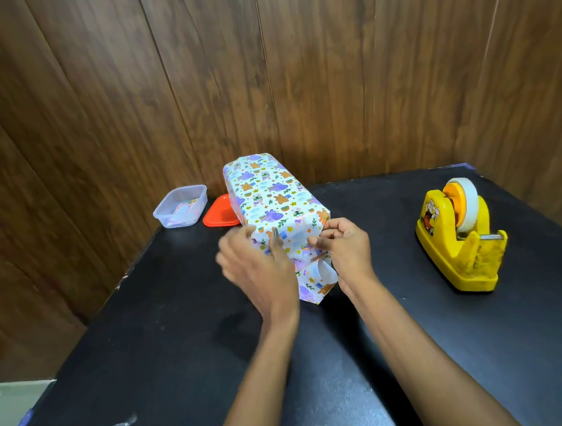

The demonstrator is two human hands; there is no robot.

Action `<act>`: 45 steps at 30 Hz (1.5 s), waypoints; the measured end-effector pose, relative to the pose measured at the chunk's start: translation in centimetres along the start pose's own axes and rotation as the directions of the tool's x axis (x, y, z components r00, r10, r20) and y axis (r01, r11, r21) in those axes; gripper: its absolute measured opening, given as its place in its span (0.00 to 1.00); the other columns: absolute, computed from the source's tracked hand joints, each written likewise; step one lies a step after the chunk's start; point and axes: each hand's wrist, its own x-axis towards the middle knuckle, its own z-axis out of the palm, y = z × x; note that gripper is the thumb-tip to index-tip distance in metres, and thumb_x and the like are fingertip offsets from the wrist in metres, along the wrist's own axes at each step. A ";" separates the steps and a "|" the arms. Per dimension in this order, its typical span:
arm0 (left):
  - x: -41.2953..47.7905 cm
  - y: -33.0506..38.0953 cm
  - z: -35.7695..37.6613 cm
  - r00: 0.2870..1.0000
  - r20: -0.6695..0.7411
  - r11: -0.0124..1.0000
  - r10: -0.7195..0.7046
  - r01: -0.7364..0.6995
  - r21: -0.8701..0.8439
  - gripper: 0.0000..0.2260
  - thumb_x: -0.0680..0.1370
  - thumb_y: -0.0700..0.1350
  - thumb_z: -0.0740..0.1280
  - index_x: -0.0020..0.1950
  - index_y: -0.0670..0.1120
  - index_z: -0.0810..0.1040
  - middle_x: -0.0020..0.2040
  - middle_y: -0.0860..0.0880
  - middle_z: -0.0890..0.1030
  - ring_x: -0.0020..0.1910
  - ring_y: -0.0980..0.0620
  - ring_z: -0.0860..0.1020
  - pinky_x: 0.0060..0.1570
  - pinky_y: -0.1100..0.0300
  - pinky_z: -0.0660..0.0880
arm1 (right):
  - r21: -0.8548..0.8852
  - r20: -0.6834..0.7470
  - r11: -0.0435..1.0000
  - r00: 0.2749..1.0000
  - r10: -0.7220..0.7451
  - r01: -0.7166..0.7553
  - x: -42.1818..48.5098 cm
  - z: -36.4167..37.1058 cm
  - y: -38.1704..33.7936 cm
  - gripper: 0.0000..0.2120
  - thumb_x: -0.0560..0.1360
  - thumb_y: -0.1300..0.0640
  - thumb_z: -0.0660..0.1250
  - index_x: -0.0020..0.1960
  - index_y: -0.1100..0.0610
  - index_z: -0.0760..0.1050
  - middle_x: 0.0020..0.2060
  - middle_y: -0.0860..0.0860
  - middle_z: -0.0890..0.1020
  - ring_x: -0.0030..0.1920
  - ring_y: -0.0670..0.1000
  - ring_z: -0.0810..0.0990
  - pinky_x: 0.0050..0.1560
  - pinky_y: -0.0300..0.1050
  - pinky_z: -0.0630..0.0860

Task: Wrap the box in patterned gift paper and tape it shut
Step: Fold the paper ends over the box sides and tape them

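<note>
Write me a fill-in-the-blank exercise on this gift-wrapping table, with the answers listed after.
1. The tape dispenser on the black table is ____ in colour.
2. It stands to the ____ of the gift-wrapped box.
3. The square lid beside the clear plastic container is ____.

Missing words: yellow; right; red.

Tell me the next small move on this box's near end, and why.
Likely fold the loose bottom flap up against the box end and hold it there. The right hand pinches the side fold, the left hand sits opposite, and that flap sticks out untaped.
</note>
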 end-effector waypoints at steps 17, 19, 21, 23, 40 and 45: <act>6.6 -0.5 2.5 0.333 0.920 0.586 0.209 -0.795 0.155 0.40 0.73 0.61 0.67 0.77 0.48 0.52 0.77 0.52 0.54 0.76 0.53 0.54 0.73 0.53 0.52 | -0.301 -0.022 0.937 0.981 -0.191 0.176 1.8 -0.4 1.9 0.19 0.65 0.63 0.76 0.37 0.48 0.67 0.26 0.43 0.80 0.36 0.51 0.79 0.54 0.57 0.75; 6.4 -0.5 2.6 0.349 0.909 0.577 0.227 -0.800 0.163 0.39 0.73 0.59 0.67 0.77 0.48 0.51 0.77 0.52 0.55 0.76 0.53 0.55 0.72 0.53 0.53 | -0.350 -0.016 0.912 0.973 -0.232 0.212 1.8 -0.5 2.1 0.19 0.66 0.62 0.76 0.36 0.47 0.66 0.25 0.37 0.79 0.41 0.55 0.80 0.57 0.59 0.72; 6.2 -0.6 2.7 0.360 0.904 0.564 0.232 -0.807 0.177 0.38 0.74 0.59 0.66 0.77 0.48 0.51 0.77 0.52 0.55 0.76 0.53 0.55 0.72 0.53 0.53 | -0.381 -0.008 0.889 0.960 -0.280 0.256 1.8 -0.5 2.3 0.20 0.67 0.63 0.75 0.36 0.46 0.65 0.26 0.33 0.78 0.46 0.58 0.79 0.57 0.59 0.71; 6.0 -0.6 2.6 0.362 0.902 0.546 0.234 -0.817 0.187 0.38 0.74 0.59 0.66 0.77 0.48 0.51 0.77 0.52 0.55 0.76 0.53 0.55 0.72 0.53 0.53 | -0.397 0.005 0.875 0.954 -0.301 0.278 1.9 -0.5 2.4 0.21 0.67 0.64 0.74 0.37 0.46 0.64 0.26 0.34 0.78 0.47 0.58 0.79 0.58 0.60 0.71; 6.0 -0.5 2.5 0.359 0.902 0.541 0.239 -0.820 0.183 0.40 0.73 0.63 0.64 0.77 0.48 0.49 0.77 0.51 0.55 0.76 0.53 0.54 0.72 0.52 0.52 | -0.395 -0.102 0.878 0.937 -0.334 0.270 1.1 0.0 2.6 0.16 0.65 0.74 0.63 0.41 0.53 0.74 0.33 0.48 0.79 0.41 0.54 0.79 0.44 0.39 0.75; 5.8 -0.7 2.7 0.368 0.895 0.504 0.252 -0.840 0.203 0.40 0.74 0.62 0.64 0.77 0.46 0.48 0.77 0.51 0.55 0.76 0.52 0.54 0.72 0.51 0.53 | -0.331 -0.203 0.910 0.923 -0.328 0.250 1.1 0.8 3.1 0.23 0.66 0.73 0.66 0.37 0.43 0.70 0.30 0.40 0.76 0.43 0.54 0.78 0.52 0.52 0.75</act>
